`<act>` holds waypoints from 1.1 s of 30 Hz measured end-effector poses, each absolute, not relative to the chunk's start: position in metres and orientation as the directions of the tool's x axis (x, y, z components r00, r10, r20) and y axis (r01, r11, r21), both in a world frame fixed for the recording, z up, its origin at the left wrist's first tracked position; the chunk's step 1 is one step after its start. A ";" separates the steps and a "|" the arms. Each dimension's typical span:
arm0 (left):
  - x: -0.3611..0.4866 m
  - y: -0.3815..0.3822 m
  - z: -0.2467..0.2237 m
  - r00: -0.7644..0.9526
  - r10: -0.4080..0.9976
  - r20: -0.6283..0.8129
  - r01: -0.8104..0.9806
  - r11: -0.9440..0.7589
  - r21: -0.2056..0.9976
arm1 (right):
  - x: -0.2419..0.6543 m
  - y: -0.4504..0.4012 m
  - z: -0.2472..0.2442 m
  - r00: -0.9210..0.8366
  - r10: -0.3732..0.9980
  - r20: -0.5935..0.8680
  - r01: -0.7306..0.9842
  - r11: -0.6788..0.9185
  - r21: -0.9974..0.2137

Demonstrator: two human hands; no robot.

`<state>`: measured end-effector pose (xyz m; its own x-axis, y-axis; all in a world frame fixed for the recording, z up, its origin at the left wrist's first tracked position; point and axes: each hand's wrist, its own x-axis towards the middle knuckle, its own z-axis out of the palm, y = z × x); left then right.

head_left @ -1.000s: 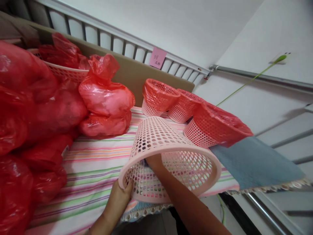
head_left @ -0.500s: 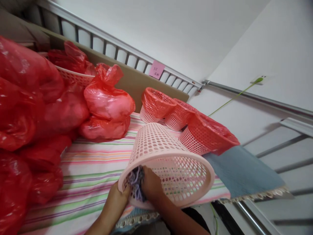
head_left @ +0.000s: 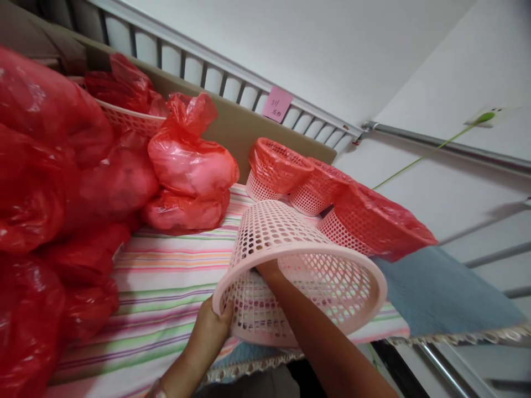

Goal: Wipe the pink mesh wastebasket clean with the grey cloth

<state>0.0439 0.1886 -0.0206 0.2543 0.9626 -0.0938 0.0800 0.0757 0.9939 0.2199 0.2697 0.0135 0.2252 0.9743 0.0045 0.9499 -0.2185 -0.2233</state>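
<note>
A pale pink perforated plastic wastebasket [head_left: 277,224] lies tilted on its side, its open mouth facing me. At the left of its rim, my left hand [head_left: 213,323] is closed on the edge, thumb on the inner side. My right hand [head_left: 267,268] reaches deep through the mouth to the upper left of the inside wall. The rim and wall hide its fingers, and the grey-purple cloth it held earlier is out of sight. Dark patches show through the holes near that hand.
Red bags of bundled contents [head_left: 193,166] crowd the left side. Behind, three baskets [head_left: 282,166] wear red liners. All rest on a striped sheet [head_left: 166,265] over a bed with a metal railing [head_left: 207,72]. A blue fringed cloth [head_left: 443,293] overhangs the right edge.
My right hand has gone deeper into the wastebasket, and the grey-purple cloth in it has gone from sight. My left hand stays on the rim. The view has shifted slightly.
</note>
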 end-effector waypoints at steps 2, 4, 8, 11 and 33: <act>0.043 0.189 -0.022 0.259 0.963 -0.079 0.087 0.058 0.995 | 0.215 0.253 0.015 0.257 0.966 0.001 0.948 -0.252 -0.193; 0.043 0.189 -0.021 0.241 0.968 -0.065 0.095 0.044 0.995 | 0.208 0.225 0.013 0.266 0.964 -0.013 0.953 -0.265 -0.146; 0.045 0.186 -0.015 0.225 0.971 -0.079 0.065 0.066 0.996 | 0.199 0.166 0.004 0.175 0.983 -0.055 0.981 -0.179 -0.078; 0.046 0.184 -0.013 0.217 0.967 -0.133 -0.020 0.141 0.990 | 0.202 0.162 0.012 0.097 0.995 0.011 0.986 -0.094 -0.140; 0.030 0.199 0.007 0.125 0.920 -0.371 -0.436 0.387 0.812 | 0.214 0.066 -0.026 -0.183 0.943 0.277 0.963 0.229 -0.142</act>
